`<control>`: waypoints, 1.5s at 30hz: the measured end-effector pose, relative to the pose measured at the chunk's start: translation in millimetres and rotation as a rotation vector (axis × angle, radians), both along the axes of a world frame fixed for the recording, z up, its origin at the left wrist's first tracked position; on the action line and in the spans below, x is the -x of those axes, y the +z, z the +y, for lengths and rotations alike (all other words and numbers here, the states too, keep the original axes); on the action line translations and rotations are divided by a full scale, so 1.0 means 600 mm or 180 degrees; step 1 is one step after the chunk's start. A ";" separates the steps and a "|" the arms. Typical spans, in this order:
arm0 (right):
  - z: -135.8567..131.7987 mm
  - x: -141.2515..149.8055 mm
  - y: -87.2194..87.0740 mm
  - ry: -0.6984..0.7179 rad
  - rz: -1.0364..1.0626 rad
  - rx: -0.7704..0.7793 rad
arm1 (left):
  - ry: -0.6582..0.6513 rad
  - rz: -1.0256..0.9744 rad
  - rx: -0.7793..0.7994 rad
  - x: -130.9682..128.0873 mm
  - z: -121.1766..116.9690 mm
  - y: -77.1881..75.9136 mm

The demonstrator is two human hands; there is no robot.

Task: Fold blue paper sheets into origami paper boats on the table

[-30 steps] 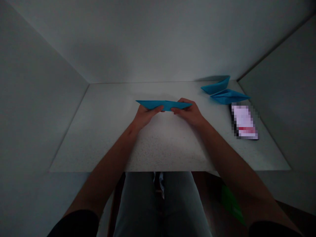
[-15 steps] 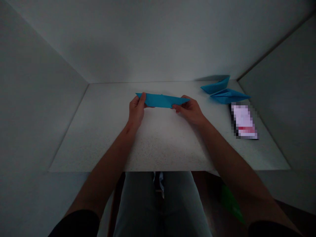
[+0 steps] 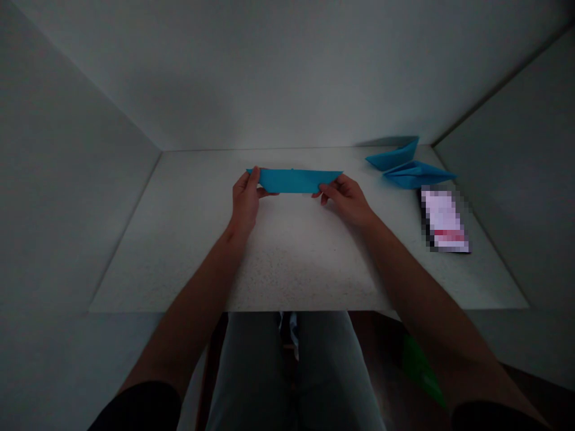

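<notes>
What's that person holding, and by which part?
A folded blue paper: the left hand holds its left end, the right hand its right end.

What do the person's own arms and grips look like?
Left arm and right arm: short black sleeve on each, forearms bare. Left grip and right grip: ungloved human hands, no watch or bracelet visible. Small mark near the left wrist.
</notes>
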State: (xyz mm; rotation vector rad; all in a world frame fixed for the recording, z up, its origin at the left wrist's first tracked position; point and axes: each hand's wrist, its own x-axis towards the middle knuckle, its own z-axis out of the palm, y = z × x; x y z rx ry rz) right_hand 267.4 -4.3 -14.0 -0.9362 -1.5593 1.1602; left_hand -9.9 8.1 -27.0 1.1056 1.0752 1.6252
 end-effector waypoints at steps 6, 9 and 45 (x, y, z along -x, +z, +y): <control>-0.007 0.004 0.010 -0.0021 0.0067 0.0059 | -0.0043 0.0020 0.0037 0.001 -0.002 0.005; -0.011 0.008 0.016 0.0137 0.0120 0.0078 | -0.0179 0.0047 0.0059 -0.004 -0.004 0.008; -0.039 -0.026 0.028 -0.0021 -0.1919 -0.1155 | 0.0155 0.0232 0.0061 -0.012 0.000 0.001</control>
